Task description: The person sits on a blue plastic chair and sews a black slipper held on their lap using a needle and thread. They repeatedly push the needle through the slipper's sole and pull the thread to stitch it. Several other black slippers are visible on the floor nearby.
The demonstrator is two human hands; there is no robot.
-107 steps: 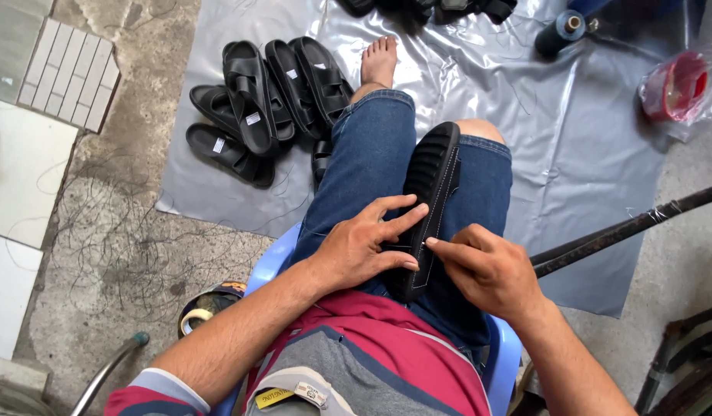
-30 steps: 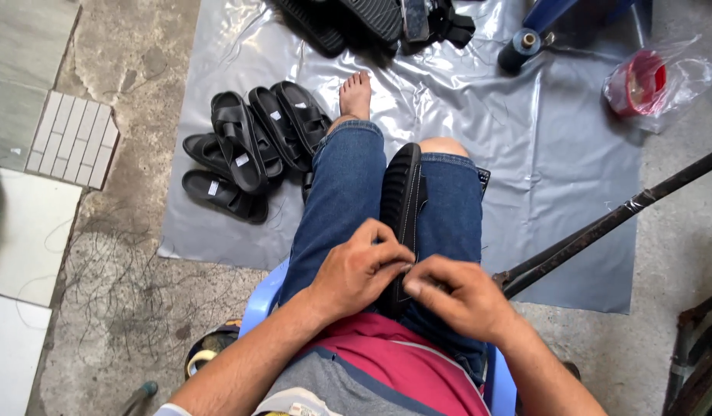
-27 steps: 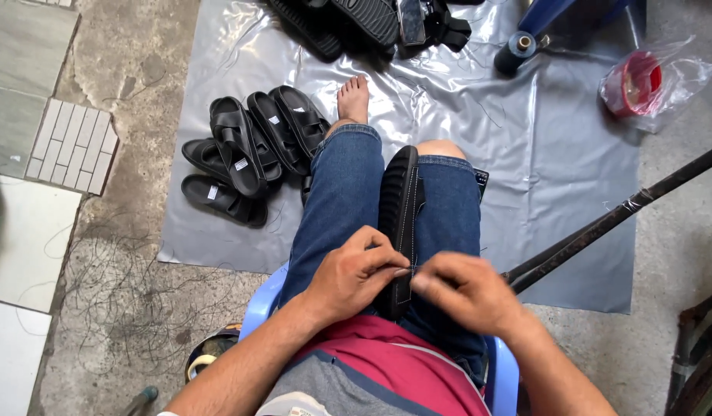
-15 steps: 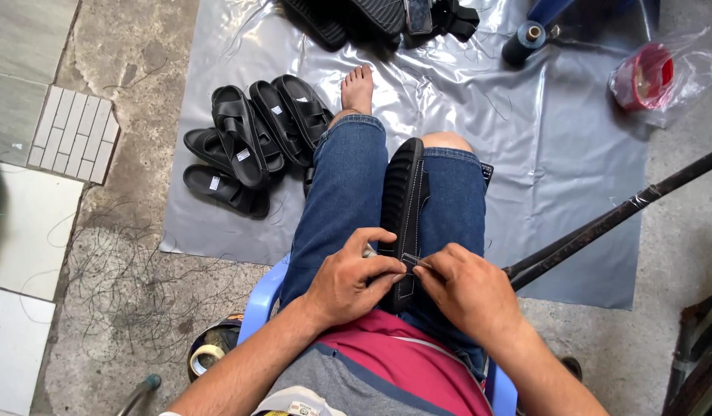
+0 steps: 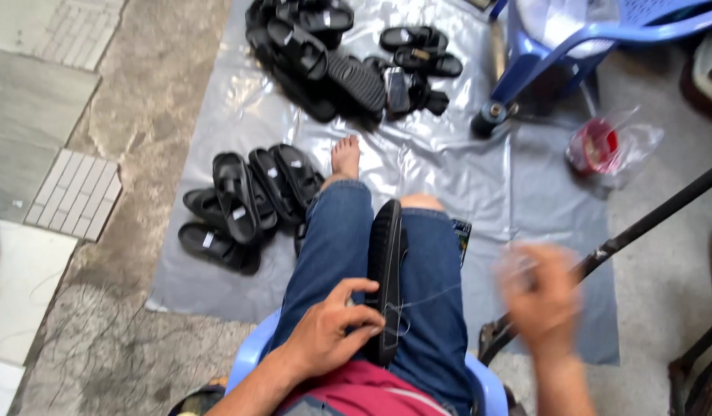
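I see my left hand [image 5: 336,335] pressing down on a black sandal [image 5: 385,277], fingers curled over its near end, so it grasps the sandal against my lap. The sandal lies lengthwise between my two jean-clad thighs [image 5: 333,254], sole edge up, toe end pointing away from the grip toward my knee. A thin thread [image 5: 437,294] runs from the sandal just beside my left fingertips out to the right, toward my right hand [image 5: 542,300]. The right hand is raised well apart from the sandal and heavily blurred; fingers look pinched on the thread, but I cannot tell for sure. Beyond the grip, past my bare foot [image 5: 346,156], a grey plastic sheet [image 5: 479,185] covers the floor. Left of the grip and further out sits a cluster of black sandals [image 5: 244,202]; a bigger pile of sandals [image 5: 333,58] lies at the far end. A blue plastic chair [image 5: 541,54] and a red roll in a clear bag [image 5: 602,148] sit far right of the grip.
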